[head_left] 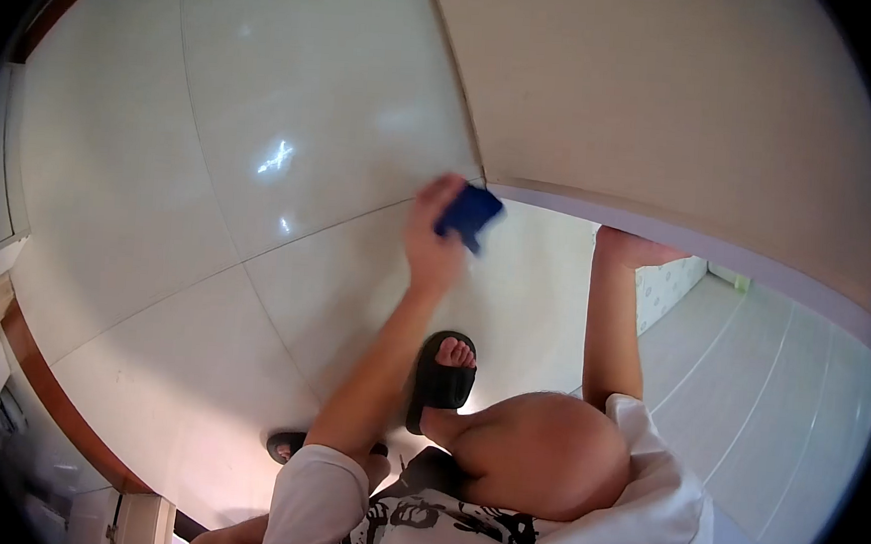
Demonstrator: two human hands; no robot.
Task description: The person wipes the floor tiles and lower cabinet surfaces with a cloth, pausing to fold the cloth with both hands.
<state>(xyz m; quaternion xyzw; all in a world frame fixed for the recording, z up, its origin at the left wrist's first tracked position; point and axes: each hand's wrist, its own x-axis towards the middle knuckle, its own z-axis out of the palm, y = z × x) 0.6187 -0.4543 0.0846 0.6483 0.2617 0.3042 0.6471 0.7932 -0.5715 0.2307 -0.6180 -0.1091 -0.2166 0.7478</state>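
Note:
A dark blue cloth (pixel 471 213) is pinched in my left hand (pixel 435 240), which is closed and a little smeared by motion. The cloth is beside the corner of a beige door (pixel 666 97), above the tiled floor; whether it touches the door I cannot tell. My right hand (pixel 636 248) grips the door at its pale edge (pixel 599 206), with the fingers partly hidden behind that edge.
Glossy pale floor tiles (pixel 297 84) spread out on the left. My foot in a black sandal (pixel 441 380) is below the left hand. Wood-look flooring (pixel 718 389) lies right of my right arm. A brown strip (pixel 63 404) edges the tiles.

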